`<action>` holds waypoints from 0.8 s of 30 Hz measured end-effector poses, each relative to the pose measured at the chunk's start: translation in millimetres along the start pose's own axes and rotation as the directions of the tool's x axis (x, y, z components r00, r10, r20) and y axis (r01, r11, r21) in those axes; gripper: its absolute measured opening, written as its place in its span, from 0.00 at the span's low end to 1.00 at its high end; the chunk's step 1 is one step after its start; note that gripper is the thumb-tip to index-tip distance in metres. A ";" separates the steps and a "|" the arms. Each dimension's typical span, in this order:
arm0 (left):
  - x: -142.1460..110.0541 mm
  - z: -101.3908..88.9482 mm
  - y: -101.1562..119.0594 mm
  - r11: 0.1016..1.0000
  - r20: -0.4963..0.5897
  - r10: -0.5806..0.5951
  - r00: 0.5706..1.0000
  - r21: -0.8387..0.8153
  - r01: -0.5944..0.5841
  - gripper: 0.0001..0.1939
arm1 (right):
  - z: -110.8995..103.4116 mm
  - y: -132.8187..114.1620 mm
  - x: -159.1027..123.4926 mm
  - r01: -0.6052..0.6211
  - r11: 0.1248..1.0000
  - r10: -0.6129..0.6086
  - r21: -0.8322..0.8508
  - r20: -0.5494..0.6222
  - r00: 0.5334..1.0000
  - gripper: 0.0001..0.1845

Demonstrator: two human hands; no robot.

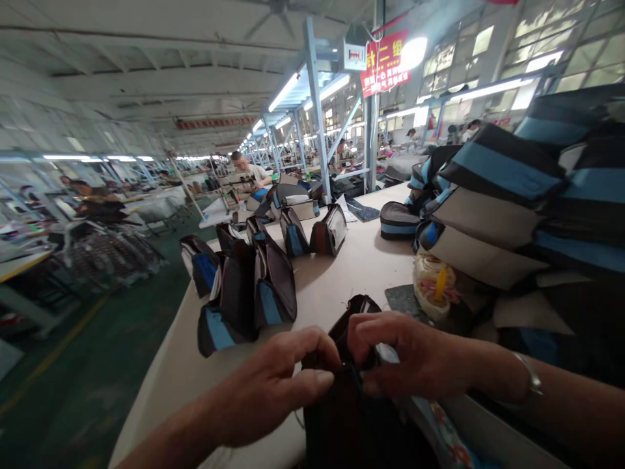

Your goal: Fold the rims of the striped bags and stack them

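My left hand [288,371] comes in from the lower left, thumb and fingers pinched at the upper edge of a dark fabric bag [351,423]. Opposite it, my right hand [405,352] has curled fingers gripping the same edge, with a bracelet on the wrist. The bag's lower part lies in deep shadow, and the spot between my fingertips is too dark to make out. Several black bags with blue panels, such as this upright bag [275,280], stand on the pale table [361,267] beyond my hands.
At the right, a tall pile of grey, black and blue bags [502,163] leans over the table. A round container [432,283] with a yellow-handled tool stands by a dark mat [403,299]. Further back, a person [251,170] works at the same row. Left of the table runs a green floor [117,339].
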State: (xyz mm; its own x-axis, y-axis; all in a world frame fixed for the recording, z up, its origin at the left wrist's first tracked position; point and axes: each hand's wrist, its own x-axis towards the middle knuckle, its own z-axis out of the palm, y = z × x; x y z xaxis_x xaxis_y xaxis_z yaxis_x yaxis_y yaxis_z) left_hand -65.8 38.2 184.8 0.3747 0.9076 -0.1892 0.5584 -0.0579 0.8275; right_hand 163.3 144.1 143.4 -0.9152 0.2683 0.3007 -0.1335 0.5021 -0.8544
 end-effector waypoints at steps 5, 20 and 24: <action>6.0 15.5 8.5 0.986 -0.053 -0.091 0.994 -0.146 0.083 0.16 | 6.8 -0.2 2.3 -0.053 0.998 0.055 0.046 -0.040 0.998 0.13; 16.3 15.8 -9.2 0.970 0.022 0.025 0.999 -0.241 -0.019 0.14 | 4.9 -0.9 -0.5 0.024 0.930 -0.006 -0.367 0.048 0.999 0.07; 17.1 18.8 -9.0 0.971 0.024 -0.066 0.998 -0.229 0.070 0.10 | 11.4 2.1 -2.8 -0.073 0.922 0.098 -0.379 0.046 0.994 0.06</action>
State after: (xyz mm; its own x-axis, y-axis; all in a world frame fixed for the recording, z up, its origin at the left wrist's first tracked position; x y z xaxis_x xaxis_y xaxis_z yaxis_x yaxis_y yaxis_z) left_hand -50.5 46.4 164.2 0.3544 0.8994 -0.2558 0.3988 0.1021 0.9113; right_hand 161.2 135.0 136.0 -0.9403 0.2783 0.1959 0.0882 0.7552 -0.6495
